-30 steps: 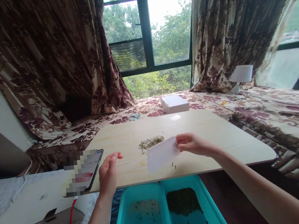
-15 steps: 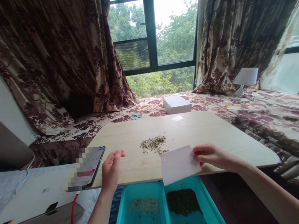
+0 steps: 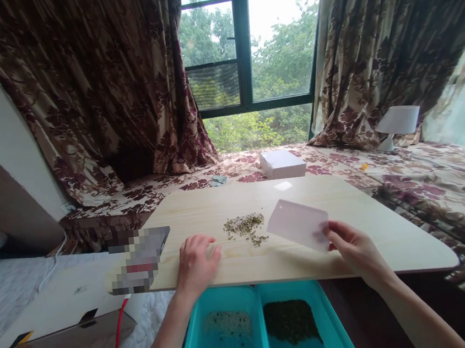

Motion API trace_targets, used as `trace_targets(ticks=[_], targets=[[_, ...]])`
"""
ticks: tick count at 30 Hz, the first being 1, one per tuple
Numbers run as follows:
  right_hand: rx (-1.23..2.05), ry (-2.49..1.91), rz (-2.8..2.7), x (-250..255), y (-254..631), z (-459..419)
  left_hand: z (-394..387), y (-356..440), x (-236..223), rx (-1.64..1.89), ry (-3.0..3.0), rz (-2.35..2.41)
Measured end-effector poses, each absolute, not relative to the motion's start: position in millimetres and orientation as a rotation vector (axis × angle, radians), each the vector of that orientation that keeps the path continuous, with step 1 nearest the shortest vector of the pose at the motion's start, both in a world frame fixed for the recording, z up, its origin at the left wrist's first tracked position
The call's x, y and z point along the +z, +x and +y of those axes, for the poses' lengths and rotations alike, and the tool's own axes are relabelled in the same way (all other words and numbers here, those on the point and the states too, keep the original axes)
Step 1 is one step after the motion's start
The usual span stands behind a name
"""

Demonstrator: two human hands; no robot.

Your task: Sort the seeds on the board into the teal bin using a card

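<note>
A small heap of greenish seeds [image 3: 245,227] lies in the middle of a pale wooden board [image 3: 358,227]. My right hand [image 3: 354,250] pinches a white plastic card [image 3: 298,224] by its right edge, held tilted just right of the seeds. My left hand [image 3: 196,263] rests palm down on the board's near edge, fingers spread, left of the seeds. Below the board sits a teal tray [image 3: 260,326] with two compartments: pale seeds [image 3: 227,324] in the left one, dark seeds [image 3: 290,320] in the right one.
A phone [image 3: 141,258] lies on the board's left end, a red cable [image 3: 119,335] hanging below it. A white box [image 3: 283,163] and a small white lamp [image 3: 397,123] stand on the patterned window seat behind. Heavy curtains flank the window. A cardboard box [image 3: 56,314] lies at left.
My right hand has lifted the card from the board's near edge back up and to the right of the seeds. My left hand has come down flat onto the board.
</note>
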State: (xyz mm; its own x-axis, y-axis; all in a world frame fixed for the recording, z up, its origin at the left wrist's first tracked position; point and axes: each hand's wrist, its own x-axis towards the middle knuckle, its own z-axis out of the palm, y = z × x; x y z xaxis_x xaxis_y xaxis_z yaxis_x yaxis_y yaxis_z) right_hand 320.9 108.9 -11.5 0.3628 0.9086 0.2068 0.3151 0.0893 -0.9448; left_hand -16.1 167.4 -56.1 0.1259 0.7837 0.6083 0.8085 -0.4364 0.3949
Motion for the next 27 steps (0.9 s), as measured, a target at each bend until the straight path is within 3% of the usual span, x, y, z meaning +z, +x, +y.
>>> trace_targets(ticks=[27], targets=[[0.576, -1.476, -1.254, -8.0, 325.0, 110.4, 168.4, -17.8, -59.3, -1.239, -2.326, -1.611]])
